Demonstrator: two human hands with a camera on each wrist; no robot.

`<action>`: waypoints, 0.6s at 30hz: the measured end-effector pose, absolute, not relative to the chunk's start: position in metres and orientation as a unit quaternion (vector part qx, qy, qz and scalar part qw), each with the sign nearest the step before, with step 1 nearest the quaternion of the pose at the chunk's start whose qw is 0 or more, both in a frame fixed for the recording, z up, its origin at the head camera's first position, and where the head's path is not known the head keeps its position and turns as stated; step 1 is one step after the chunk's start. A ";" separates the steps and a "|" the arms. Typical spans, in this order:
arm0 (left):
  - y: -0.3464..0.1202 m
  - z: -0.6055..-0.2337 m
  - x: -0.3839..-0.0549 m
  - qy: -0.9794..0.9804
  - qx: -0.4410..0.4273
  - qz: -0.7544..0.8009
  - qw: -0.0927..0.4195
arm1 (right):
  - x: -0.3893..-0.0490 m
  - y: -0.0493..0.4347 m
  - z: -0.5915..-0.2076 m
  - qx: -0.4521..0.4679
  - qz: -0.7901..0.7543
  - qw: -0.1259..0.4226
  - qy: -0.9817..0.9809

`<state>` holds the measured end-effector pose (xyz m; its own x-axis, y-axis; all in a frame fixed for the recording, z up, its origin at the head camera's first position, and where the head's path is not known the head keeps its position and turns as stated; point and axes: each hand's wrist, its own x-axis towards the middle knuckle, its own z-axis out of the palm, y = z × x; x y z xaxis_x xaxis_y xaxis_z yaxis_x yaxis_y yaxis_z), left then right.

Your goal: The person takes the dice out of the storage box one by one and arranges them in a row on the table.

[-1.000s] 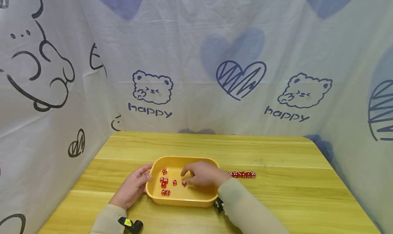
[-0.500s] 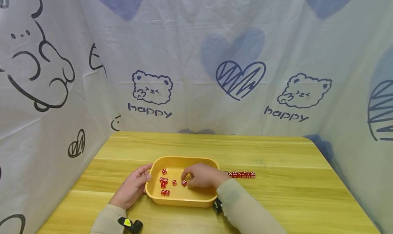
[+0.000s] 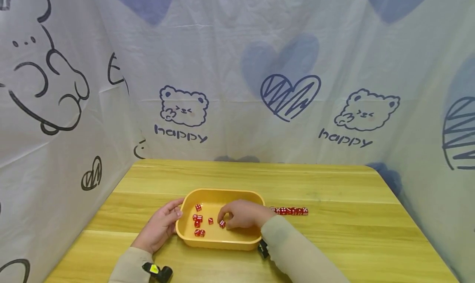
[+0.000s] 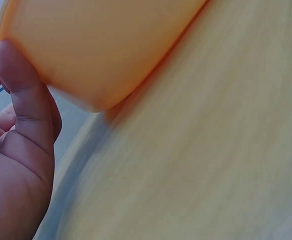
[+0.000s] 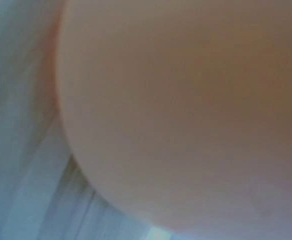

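One red, white-dotted cubic die (image 3: pixel 222 224), lower centre, sits pinched in the left-pointing fingers of the right hand (image 3: pixel 244 213); the left hand (image 3: pixel 159 226) grips the yellow plastic tub (image 3: pixel 219 245).

From my head feed I read one word twice, "happy", in dark blue handwritten-looking lowercase letters on the pale back curtain (image 3: pixel 230 68); one stands under the left bear drawing (image 3: pixel 184 106), the other under the right bear drawing (image 3: pixel 367 109), both slanting down to the right; white pips mark the red dice in the tray (image 3: pixel 219 245) and the row of red dice (image 3: pixel 289 211) on the worktop (image 3: pixel 334 241), too small for me to count surely; a yellow label (image 3: pixel 154 269) sits on the black strap (image 3: pixel 163 273), its print too small to read.
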<state>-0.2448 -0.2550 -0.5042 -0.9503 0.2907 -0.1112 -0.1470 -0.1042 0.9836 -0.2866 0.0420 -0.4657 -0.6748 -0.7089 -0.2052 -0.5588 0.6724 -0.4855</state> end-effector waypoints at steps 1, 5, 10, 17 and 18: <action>-0.255 -0.504 -0.245 0.653 0.056 0.741 0.147 | -0.287 0.042 -0.466 -0.355 -0.196 0.193 0.893; -0.256 -0.505 -0.245 0.653 0.058 0.741 0.148 | -0.287 0.041 -0.466 -0.356 -0.197 0.193 0.893; -0.256 -0.505 -0.244 0.653 0.058 0.740 0.149 | -0.287 0.041 -0.468 -0.360 -0.191 0.187 0.894; -0.257 -0.506 -0.246 0.651 0.060 0.742 0.149 | -0.287 0.042 -0.464 -0.356 -0.206 0.170 0.896; -0.256 -0.506 -0.246 0.651 0.059 0.742 0.148 | -0.287 0.043 -0.464 -0.352 -0.212 0.167 0.896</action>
<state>-0.2457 -0.2563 -0.5062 -0.9493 0.2961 -0.1057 -0.1436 -0.1093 0.9836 -0.2865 0.0425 -0.4638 -0.6955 -0.7027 -0.1503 -0.5606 0.6614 -0.4983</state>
